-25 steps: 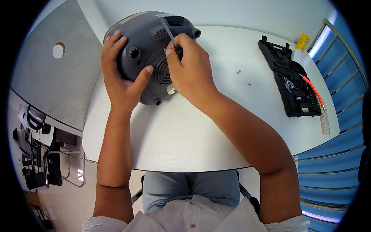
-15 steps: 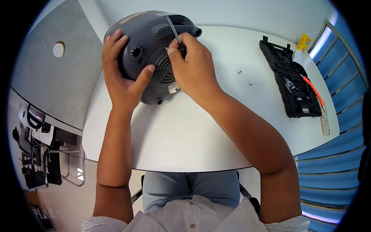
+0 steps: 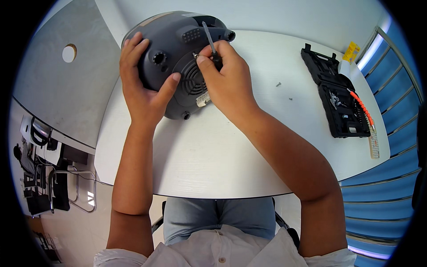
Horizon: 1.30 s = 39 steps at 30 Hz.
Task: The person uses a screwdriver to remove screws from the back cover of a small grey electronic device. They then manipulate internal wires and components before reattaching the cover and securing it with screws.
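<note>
A dark grey rounded appliance (image 3: pixel 175 40), possibly a rice cooker, rests tilted on the table with its vented underside facing me. My left hand (image 3: pixel 144 89) grips its left side, thumb on the underside and fingers spread over the edge. In my right hand (image 3: pixel 227 73) is a screwdriver (image 3: pixel 208 35), its shaft pointing up and away and its dark handle mostly hidden in my palm. Beside the thumb and fingertip, near the round vent, shows a small metal piece (image 3: pixel 195 55) that looks like a screw. Whether it is pinched or still seated I cannot tell.
Two small screws, one larger (image 3: pixel 278 84) and one smaller (image 3: pixel 290 99), lie right of the appliance. An open black tool case (image 3: pixel 333 107) with an orange flexible shaft (image 3: pixel 361 107) sits at the right, near a remote control (image 3: pixel 374 144) and a yellow packet (image 3: pixel 351 52). Metal railings (image 3: pixel 393 89) stand beyond.
The screwdriver's shaft has swung a little to the right, and my right hand has shifted slightly right with it. My left hand keeps its hold on the appliance.
</note>
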### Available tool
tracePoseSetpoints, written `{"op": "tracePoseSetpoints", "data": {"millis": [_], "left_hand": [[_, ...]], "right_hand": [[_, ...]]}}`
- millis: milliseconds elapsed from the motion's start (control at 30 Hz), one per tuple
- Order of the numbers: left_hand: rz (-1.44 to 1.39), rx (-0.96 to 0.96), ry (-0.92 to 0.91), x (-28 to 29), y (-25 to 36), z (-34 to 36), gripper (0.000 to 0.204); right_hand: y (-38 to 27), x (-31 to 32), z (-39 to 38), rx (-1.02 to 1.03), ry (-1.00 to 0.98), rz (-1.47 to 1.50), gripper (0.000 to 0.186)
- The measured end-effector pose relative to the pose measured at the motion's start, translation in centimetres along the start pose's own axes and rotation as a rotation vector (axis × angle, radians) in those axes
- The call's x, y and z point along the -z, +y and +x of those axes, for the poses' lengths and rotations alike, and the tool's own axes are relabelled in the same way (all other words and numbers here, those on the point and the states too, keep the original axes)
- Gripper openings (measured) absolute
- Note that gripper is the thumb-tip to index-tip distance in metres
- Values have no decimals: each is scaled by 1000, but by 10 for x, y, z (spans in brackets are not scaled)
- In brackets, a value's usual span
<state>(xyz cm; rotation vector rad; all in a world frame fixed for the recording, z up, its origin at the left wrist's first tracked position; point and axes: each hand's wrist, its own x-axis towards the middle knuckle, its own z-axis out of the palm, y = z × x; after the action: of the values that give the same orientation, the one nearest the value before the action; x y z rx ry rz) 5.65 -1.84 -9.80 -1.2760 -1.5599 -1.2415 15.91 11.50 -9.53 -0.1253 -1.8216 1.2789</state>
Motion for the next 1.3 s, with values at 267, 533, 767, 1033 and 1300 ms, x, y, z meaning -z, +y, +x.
{"op": "tracePoseSetpoints", "data": {"millis": [267, 533, 767, 1033, 1300], "left_hand": [[81, -71, -9, 6, -3, 1, 67], [178, -5, -22, 7, 9, 3, 66], [174, 59, -27, 8, 12, 3, 64], [145, 79, -13, 10, 12, 1, 64], [139, 86, -25, 10, 11, 1, 64]], "right_hand": [[-23, 33, 9, -81, 33, 157, 11], [-35, 72, -38, -179, -344, -376, 30], [-46, 52, -44, -167, -271, -620, 13], [-50, 44, -47, -103, -166, -677, 14], [-47, 42, -46, -92, -170, -670, 15]]}}
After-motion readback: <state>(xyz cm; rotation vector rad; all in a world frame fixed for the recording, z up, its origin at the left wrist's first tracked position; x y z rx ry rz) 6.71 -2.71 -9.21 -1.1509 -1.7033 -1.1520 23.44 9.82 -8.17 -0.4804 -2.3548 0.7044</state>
